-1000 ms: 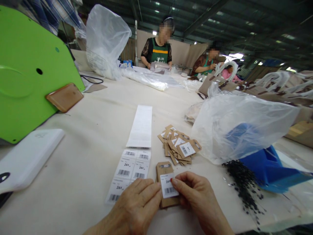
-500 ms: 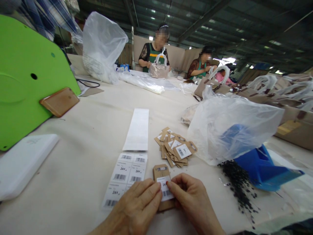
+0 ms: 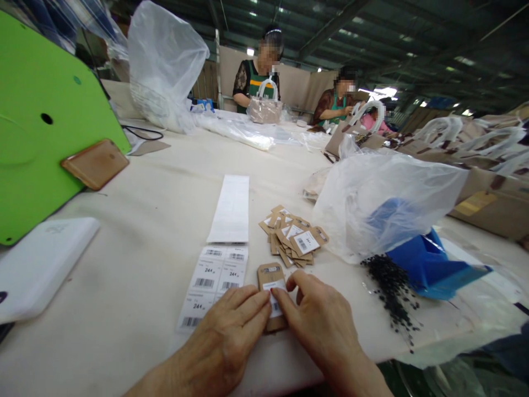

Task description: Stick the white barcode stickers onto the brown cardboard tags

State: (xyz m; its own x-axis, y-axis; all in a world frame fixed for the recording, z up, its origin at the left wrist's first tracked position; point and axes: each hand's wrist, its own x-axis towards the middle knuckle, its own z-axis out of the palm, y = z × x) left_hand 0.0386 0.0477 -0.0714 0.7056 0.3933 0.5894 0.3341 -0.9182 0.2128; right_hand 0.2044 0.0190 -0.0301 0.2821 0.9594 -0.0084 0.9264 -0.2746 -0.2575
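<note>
A stack of brown card tags [image 3: 271,272] lies between my hands, its top tag bearing a white price sticker [image 3: 276,309]. My left hand [image 3: 231,333] rests flat with its fingertips at the stack's left edge, fingers stretched out. My right hand [image 3: 320,314] presses its thumb on the sticker, the other fingers curled beside it; nothing shows held in it. Left of the stack lies a sheet of price stickers [image 3: 212,275], partly under my left hand, with its white backing [image 3: 231,209] reaching away. Behind the stack is a loose pile of stickered tags [image 3: 295,237].
A clear plastic bag [image 3: 372,193], a blue container [image 3: 438,270] and black strings [image 3: 388,292] lie right. A white box [image 3: 45,264], a phone [image 3: 97,164] and a green panel [image 3: 45,121] stand left. Several people and handbags are beyond.
My right thumb has moved up over the sticker, covering its price, and the right fingers are more curled. The whole view has shifted slightly, so table items appear higher.
</note>
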